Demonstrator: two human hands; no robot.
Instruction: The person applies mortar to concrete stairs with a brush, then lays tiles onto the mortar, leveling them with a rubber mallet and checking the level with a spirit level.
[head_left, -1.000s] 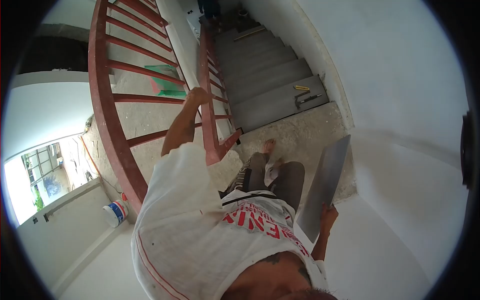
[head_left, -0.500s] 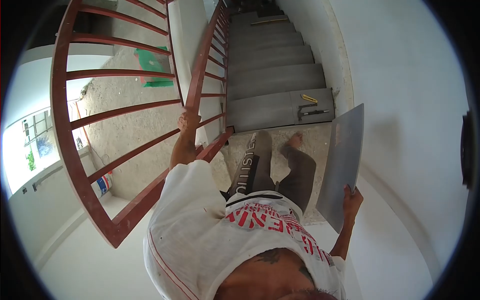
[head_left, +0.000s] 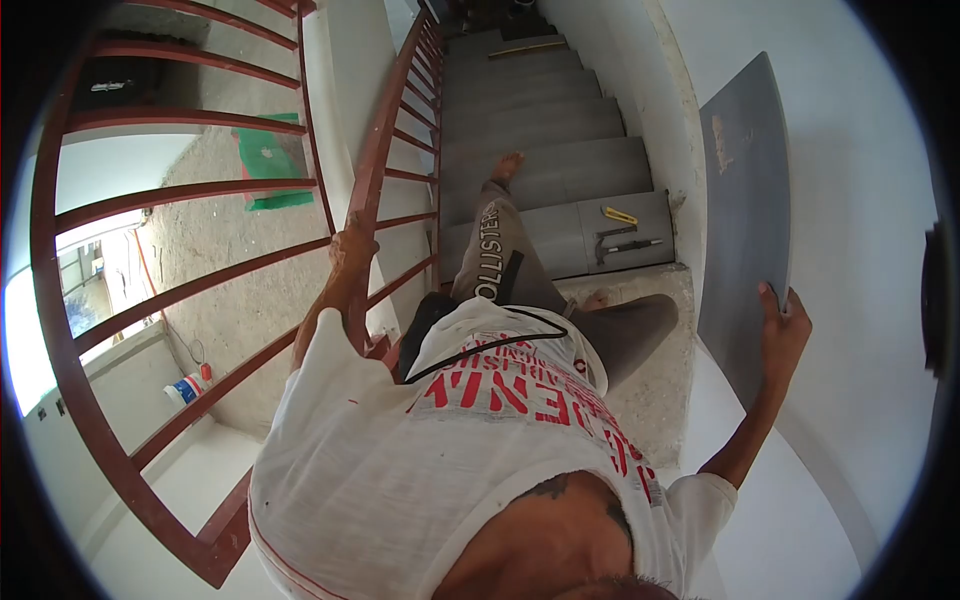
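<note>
- Right hand (head_left: 782, 330) grips the edge of a grey tile (head_left: 745, 210), held upright beside the wall.
- Left hand (head_left: 352, 250) is closed round the red railing (head_left: 375, 160).
- Step in hand, as I judge it: carrying the tile down the stairs (head_left: 545, 130); a foot reaches ahead.
- Next calls for steady footing past the tools (head_left: 620, 232) on the step.

Person in a white short-sleeved T-shirt (head_left: 400, 440) with red lettering and thin red stripes; dark grey trousers (head_left: 520, 270) bearing white lettering down one leg; feet bare.
</note>
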